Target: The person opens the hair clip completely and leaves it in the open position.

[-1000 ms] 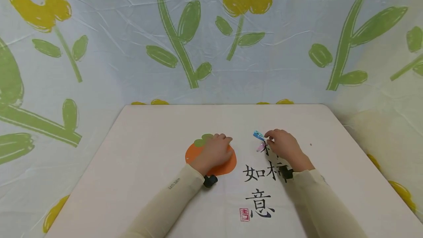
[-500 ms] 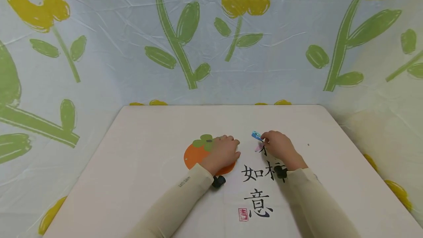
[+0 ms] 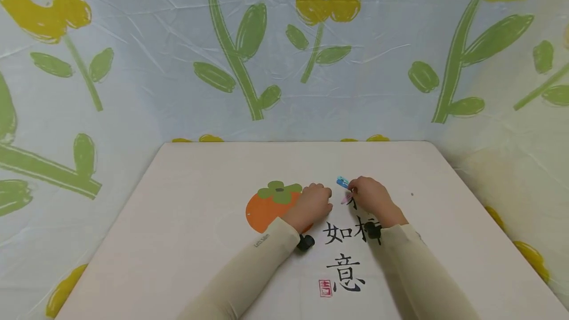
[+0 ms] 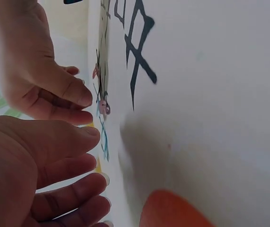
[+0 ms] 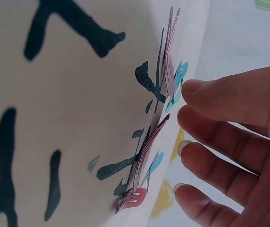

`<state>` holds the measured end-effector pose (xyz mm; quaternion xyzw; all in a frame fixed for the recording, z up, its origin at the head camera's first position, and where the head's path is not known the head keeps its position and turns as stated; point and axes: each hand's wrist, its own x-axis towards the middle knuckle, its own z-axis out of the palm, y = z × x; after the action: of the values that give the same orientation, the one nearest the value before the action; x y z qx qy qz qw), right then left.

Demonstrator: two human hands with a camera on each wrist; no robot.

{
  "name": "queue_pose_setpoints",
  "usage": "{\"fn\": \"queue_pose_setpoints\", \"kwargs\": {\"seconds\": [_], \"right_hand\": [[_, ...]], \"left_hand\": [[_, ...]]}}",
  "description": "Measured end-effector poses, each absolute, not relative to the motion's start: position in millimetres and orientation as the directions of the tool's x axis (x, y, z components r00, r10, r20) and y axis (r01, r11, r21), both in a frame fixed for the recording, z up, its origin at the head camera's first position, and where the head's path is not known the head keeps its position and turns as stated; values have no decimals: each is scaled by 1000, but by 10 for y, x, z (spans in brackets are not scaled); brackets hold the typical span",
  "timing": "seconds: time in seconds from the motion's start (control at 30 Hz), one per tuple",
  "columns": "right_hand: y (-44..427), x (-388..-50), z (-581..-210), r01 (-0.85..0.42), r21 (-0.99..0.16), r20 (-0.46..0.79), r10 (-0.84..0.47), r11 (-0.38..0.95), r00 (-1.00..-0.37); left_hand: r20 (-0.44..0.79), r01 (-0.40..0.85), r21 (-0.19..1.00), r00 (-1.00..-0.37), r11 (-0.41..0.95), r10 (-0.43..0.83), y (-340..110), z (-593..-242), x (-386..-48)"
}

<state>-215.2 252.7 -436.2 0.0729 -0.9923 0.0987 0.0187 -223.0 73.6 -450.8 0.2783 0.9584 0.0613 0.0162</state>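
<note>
Several small slotted plastic clips, in blue, pink and red, lie close together on the table. In the head view a blue clip [image 3: 342, 181] and a pink clip [image 3: 345, 198] show at the right hand's fingertips. The right wrist view shows more, among them a red clip [image 5: 133, 199]. My right hand [image 3: 372, 197] is right beside them, thumb and fingers loosely bent, with nothing visible between them. Left of the clips, my left hand [image 3: 311, 205] hovers low by the printed persimmon's right edge. Its fingers [image 4: 71, 194] are relaxed and hold nothing.
The pale table [image 3: 191, 221] bears a printed orange persimmon [image 3: 264, 211], black brush characters [image 3: 346, 275] and a red seal print [image 3: 325, 288]. Behind it hangs a flowered curtain [image 3: 178, 88]. Each wrist carries a small black camera.
My left hand has moved right across the persimmon towards the clips, uncovering its green leaves. My right hand has shifted slightly left, closer to the blue clip.
</note>
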Motion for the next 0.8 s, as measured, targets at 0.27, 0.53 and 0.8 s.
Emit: {"fn": "queue_pose_setpoints", "kwargs": {"seconds": [0.27,0.53,0.8], "right_hand": [[2500,-2156,-4366,-137,-182,18,-136,974,-991],[2496,-2159,-4373,-139,-199,4,-141,970,-990],[2494,-2154,-4375,-120,-222,-10,-125,968,-992]], "left_hand": [[-16,518,271,-840,811,542,808,-4493,-2229],[8,520,322,-837,792,546,887,-4585,-2280],[18,511,358,-840,781,542,928,-4592,-2302]]}}
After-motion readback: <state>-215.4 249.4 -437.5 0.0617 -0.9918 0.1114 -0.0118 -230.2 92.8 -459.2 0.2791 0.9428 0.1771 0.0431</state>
